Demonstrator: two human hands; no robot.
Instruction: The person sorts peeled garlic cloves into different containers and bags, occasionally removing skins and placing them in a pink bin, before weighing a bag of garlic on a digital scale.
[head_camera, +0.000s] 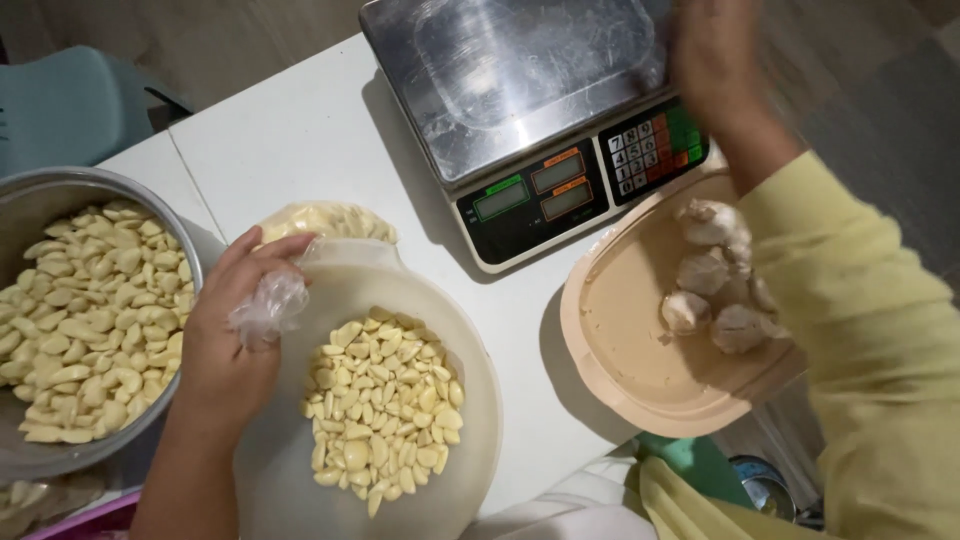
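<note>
White tabletop (330, 130) carries everything, and your metal bowl (20, 210) of peeled cloves hangs over its left edge, so a nudge could tip it. Your left hand (235, 340) pinches a crumpled plastic bag (268, 308) over the white bowl (470, 400) of cloves (380, 405); loose plastic may drag some out. Your right hand (715, 60) blurs over the scale (520, 90); you cannot tell its grip. Your sleeve (850, 300) hides part of the garlic heads (715, 275).

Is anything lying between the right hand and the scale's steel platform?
Nothing visible does. The right hand, blurred, hovers at the far right edge of the bare platform of the scale; contact can't be told.
</note>
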